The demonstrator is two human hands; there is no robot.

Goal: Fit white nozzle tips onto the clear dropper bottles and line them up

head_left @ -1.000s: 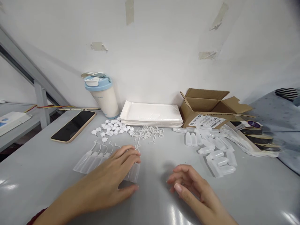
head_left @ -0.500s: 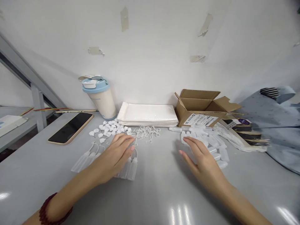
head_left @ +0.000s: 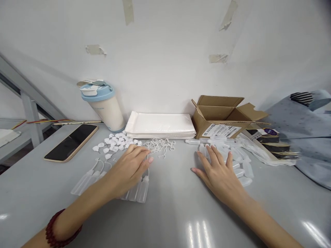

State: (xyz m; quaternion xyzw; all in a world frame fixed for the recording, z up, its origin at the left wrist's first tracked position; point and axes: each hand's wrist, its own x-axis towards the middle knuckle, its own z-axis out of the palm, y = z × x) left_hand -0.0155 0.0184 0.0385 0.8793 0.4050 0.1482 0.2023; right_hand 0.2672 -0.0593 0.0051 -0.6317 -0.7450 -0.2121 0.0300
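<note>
My left hand [head_left: 130,168] is palm down over a row of small translucent plastic bottles [head_left: 141,190] with thin white loops at their tops, hiding the middle of the row. Its fingers lie close together, and the thumb is a little apart from the index finger. My right hand [head_left: 219,174] spreads its fingers over a pile of loose translucent bottles [head_left: 245,168]; whether the fingertips touch them I cannot tell. Just beyond my left hand lie thin white loops of cord [head_left: 161,144] and a scatter of small white caps [head_left: 117,140].
A stack of white envelopes [head_left: 161,124] rests against the wall. Left of it stand a tumbler [head_left: 107,112] and a phone [head_left: 71,143]. An open cardboard box [head_left: 219,130] sits behind the loose bottles, with a black-and-tan package [head_left: 275,146] and grey-blue fabric [head_left: 307,137] farther right.
My right hand has spread its fingers and lowered over the loose bottles. My left hand keeps about the same place over the row. The view has shifted slightly.
</note>
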